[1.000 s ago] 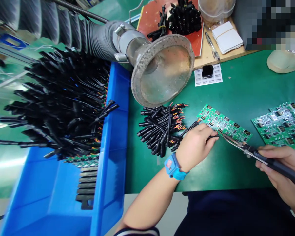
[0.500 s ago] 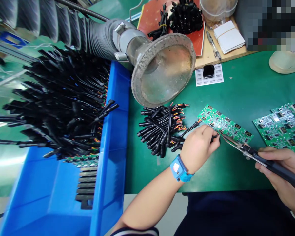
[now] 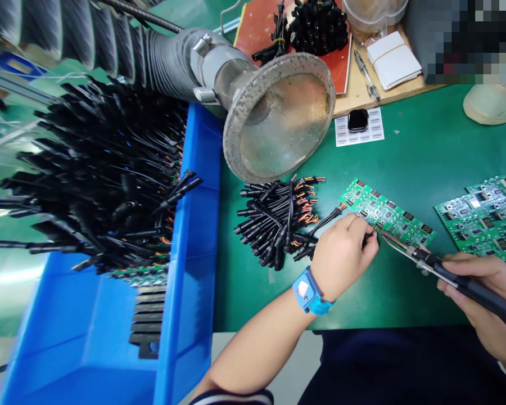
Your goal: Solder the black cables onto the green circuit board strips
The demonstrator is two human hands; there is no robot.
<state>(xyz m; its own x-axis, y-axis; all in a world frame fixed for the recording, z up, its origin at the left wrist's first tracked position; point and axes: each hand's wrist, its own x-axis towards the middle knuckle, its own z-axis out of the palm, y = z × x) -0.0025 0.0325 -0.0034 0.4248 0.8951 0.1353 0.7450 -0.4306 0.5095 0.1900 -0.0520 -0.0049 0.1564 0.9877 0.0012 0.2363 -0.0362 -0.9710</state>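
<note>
Holding a black wire lead pinched in the left hand, fingers narrowed on it right at the near edge of the green circuit board. Right hand is wrapped around the soldering iron. The iron's long axis runs from the bench's near right side up and left, tip landing at the same board edge, just beside the left fingertips. So the joint sits between both hands: left comes in from the near-left, iron from the near-right, and the left hand is the closer one, practically touching the board. Can't tell whether the tip actually touches the pad, too small. The board lies flat on the green bench, long axis slanting from far-left to near-right, roughly mid-bench. Bundle of black cables lies just left of the board, one lead trailing to the left hand. More boards toward the right edge. Fume extractor funnel hangs over the far side, mouth toward the work. Blue bin at the left edge, full of cabled assemblies.
</note>
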